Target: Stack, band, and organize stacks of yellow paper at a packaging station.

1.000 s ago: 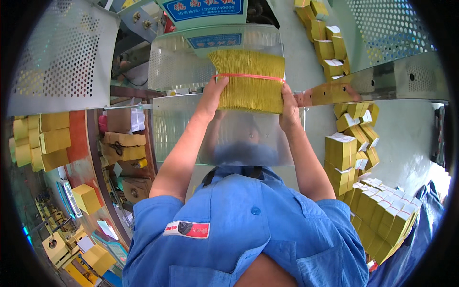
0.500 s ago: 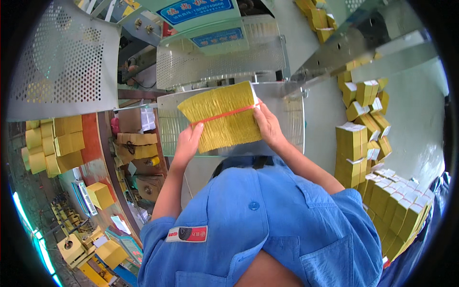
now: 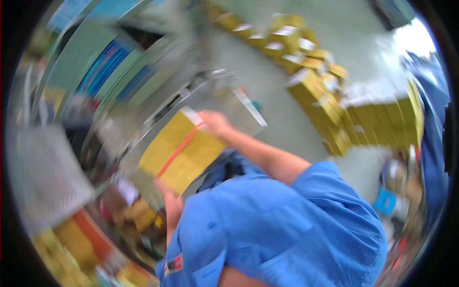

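A thick bundle of yellow paper (image 3: 189, 158), tied round the middle with a red band (image 3: 180, 149), is held up before my body. On its near left end sits my left hand (image 3: 171, 198), thumb lying along the yellow face. My right hand (image 3: 214, 123) grips the opposite end, where the white edge of the sheets and the band show. Motion blurs both hands, and the fingers behind the bundle are hidden. Beyond it is a metal machine tray (image 3: 222, 98), with the bundle covering part of it.
Stacks of similar yellow bundles (image 3: 382, 119) stand on the floor to the right, with a looser row (image 3: 287, 40) farther off. A perforated metal panel (image 3: 50, 177) and a pale green machine housing (image 3: 95, 60) are at left. Boxes and odds and ends (image 3: 397, 191) lie at lower right.
My view has swung to the right, so the machine now lies left and the stacked bundles are more central. The banded bundle has turned with me, off the tray's middle, still in both hands.
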A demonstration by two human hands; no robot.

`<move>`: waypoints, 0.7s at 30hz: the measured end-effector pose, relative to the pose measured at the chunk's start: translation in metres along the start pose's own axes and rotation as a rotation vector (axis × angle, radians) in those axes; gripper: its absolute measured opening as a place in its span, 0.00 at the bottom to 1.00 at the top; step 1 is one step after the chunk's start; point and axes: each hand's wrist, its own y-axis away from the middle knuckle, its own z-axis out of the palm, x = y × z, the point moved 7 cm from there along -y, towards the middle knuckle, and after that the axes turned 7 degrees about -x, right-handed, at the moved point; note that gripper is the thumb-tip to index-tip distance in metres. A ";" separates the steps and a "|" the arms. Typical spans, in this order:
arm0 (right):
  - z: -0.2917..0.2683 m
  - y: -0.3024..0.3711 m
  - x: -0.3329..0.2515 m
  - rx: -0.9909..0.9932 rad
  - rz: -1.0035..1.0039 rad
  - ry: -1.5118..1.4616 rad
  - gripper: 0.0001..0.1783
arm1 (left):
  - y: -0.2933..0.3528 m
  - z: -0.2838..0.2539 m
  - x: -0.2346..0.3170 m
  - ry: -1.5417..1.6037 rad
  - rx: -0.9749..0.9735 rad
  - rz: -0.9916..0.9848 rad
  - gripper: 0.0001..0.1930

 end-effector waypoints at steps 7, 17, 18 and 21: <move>-0.020 0.113 0.035 0.243 -0.013 0.056 0.23 | 0.071 0.059 0.005 -0.620 -0.422 0.206 0.26; -0.117 0.326 0.155 0.639 -0.094 -1.095 0.19 | 0.168 0.227 -0.087 -0.593 -0.718 -0.089 0.26; -0.128 0.346 0.172 0.698 -0.096 -1.131 0.21 | 0.176 0.248 -0.104 -0.598 -0.722 -0.065 0.26; -0.170 0.416 0.225 0.851 -0.074 -1.168 0.20 | 0.209 0.303 -0.195 -0.701 -0.859 -0.236 0.27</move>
